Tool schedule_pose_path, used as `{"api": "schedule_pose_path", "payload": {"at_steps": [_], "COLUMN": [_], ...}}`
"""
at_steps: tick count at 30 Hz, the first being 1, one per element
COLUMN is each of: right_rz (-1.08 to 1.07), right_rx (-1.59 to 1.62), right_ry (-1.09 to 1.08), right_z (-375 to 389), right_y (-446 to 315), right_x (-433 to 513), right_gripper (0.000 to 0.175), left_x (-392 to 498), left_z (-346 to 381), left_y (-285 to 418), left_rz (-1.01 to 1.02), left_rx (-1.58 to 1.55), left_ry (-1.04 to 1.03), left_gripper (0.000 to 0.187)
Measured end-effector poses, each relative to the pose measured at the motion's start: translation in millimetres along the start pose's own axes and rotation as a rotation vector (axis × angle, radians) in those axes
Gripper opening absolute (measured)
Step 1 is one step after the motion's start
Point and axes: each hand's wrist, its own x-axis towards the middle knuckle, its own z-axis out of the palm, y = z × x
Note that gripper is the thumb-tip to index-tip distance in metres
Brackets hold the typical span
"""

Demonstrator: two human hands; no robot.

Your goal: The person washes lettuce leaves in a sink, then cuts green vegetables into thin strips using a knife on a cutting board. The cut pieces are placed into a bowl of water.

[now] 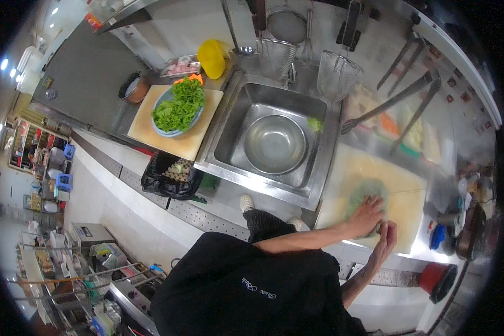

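Note:
A plastic bag with green contents (358,196) lies on a pale cutting board (405,210) to the right of the sink. My left hand (366,216) lies over the bag, its fingers curled onto the plastic. Just nearer to me, my right hand (387,237) has thumb and fingers brought together at the bag's end. Both hands almost touch each other there. My fingers hide part of the bag, and what exactly is inside looks blurred.
A steel bowl (276,145) stands in the sink (231,126), with a lettuce piece (315,124) beside it. Left of the sink, a blue bowl (166,133) of lettuce (178,105) sits on another cutting board (208,113). Tongs (390,101) hang above packed food. A lined bin (168,189) stands below.

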Motion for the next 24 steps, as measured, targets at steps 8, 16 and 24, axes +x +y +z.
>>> {"api": "schedule_pose_path", "payload": {"at_steps": [8,16,24], "right_rz": [0.336,0.508,-0.031], "right_rx": [0.272,0.745,-0.097], "right_ry": [-0.005,0.036,0.138], "right_z": [-7,2,-22], "right_y": [16,36,30], "right_x": [15,30,-5], "right_gripper": [0.014,0.016,0.028], "left_x": [22,11,-7], "left_z": [-15,-50,-42], "left_y": [-20,-31,-29], "left_rz": [0.004,-0.030,-0.287], "left_rx": [-0.092,-0.527,-0.739], "left_ry": [-0.295,-0.407,-0.474], "left_gripper": [0.014,0.015,0.010]}}
